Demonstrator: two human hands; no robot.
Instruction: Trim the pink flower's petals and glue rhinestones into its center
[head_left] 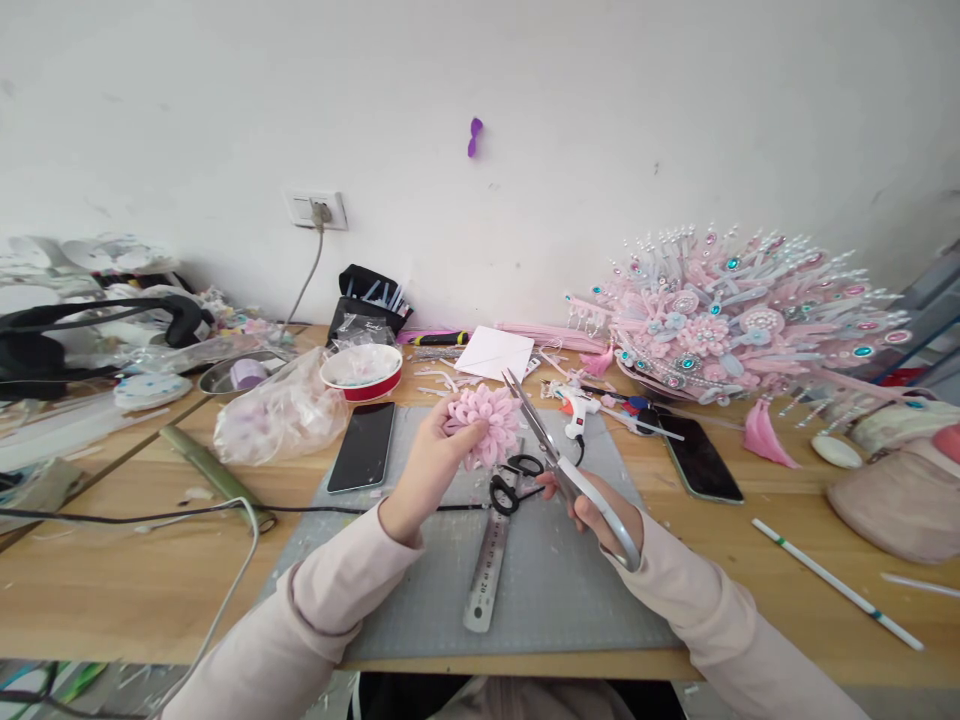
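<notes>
My left hand [425, 465] grips a pink layered flower [487, 425] between thumb and fingers, above the grey cutting mat [577, 600]. To its right, my right hand [600, 508] is closed around the handles of large silver scissors [551, 445]. Their blades point up and to the left, beside the flower and a little apart at the tips. Under the hands, small black-handled scissors [504, 495] lie across a steel ruler [487, 575] on the mat. A white glue gun [579, 412] rests just behind my right hand.
A pink headdress with gems and pearls [720, 330] stands at the back right. Two phones [362, 447] flank the mat. A red-rimmed bowl [361, 372], a plastic bag [281, 410] and a green tube [214, 475] sit left. A black cable [315, 509] crosses the table.
</notes>
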